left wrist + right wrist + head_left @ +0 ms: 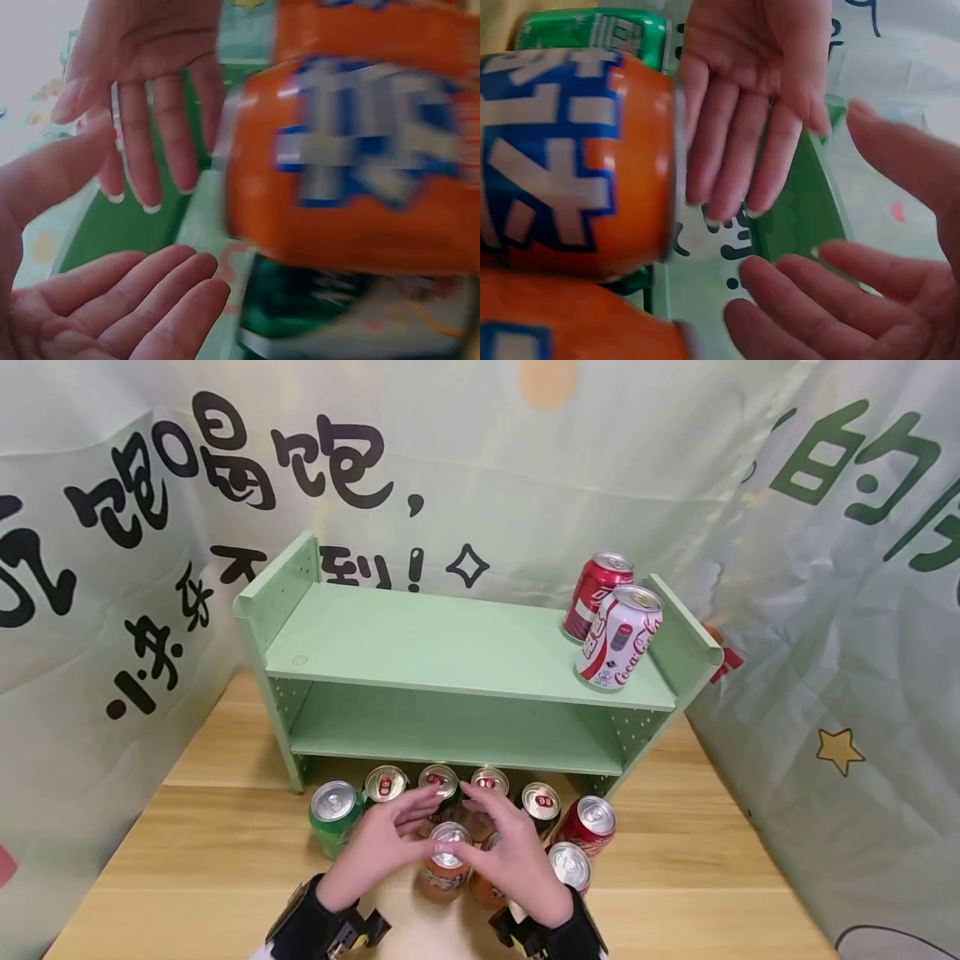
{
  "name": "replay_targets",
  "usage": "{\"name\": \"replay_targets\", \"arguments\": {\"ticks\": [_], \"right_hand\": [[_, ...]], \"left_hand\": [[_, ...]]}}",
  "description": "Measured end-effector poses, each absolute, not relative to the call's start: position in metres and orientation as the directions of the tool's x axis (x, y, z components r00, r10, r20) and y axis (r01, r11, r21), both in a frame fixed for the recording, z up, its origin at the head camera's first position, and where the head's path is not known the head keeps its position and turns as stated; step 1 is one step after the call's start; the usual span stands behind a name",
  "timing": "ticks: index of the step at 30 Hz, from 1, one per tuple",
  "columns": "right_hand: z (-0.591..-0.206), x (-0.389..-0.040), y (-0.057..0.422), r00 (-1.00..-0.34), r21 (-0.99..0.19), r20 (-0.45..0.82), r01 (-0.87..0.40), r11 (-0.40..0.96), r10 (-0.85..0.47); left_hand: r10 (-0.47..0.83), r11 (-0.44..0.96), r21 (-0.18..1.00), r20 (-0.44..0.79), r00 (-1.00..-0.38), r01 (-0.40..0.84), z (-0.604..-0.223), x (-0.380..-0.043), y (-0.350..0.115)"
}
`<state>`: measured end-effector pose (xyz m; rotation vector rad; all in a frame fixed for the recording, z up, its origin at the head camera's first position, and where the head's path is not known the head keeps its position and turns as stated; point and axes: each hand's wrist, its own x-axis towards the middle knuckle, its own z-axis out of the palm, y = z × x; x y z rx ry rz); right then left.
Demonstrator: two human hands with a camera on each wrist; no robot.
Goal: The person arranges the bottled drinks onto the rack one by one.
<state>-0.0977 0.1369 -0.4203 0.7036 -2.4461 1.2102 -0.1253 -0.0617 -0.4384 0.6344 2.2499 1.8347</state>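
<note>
My left hand (378, 843) and right hand (510, 852) hover over a cluster of soda cans, palms facing each other and fingers loosely bent. The thumbs come close together above the top of an orange can (442, 881) with blue-and-white lettering; neither hand grips anything. A second orange can (487, 893) stands beside it, partly covered by my right hand. In the left wrist view an orange can (352, 240) lies alongside both hands, with space between palms. The right wrist view has an orange can (641, 165) left of the spread fingers.
Behind the cans stands a green two-tier shelf (457, 722), with a red can (581, 610) and a white Coca-Cola can (615, 647) on its top board. Dark-bodied cans line its front. A green can (333, 831) stands left; a red can (585, 831) right. Printed cloth surrounds the table.
</note>
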Motion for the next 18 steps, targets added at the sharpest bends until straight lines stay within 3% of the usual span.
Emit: {"name": "replay_targets", "arguments": {"ticks": [10,18], "right_hand": [[-0.420,-0.101,0.131,-0.795,-0.322,0.290,-0.606,0.728,-0.533],[-0.433,-0.107,0.120,-0.774,-0.217,0.212,-0.633,0.743,-0.597]], "left_hand": [[0.456,0.176,0.970,0.073,-0.887,0.170,-0.487,-0.120,-0.063],[0.444,0.147,0.978,0.069,-0.893,0.149,-0.513,-0.119,-0.054]]}}
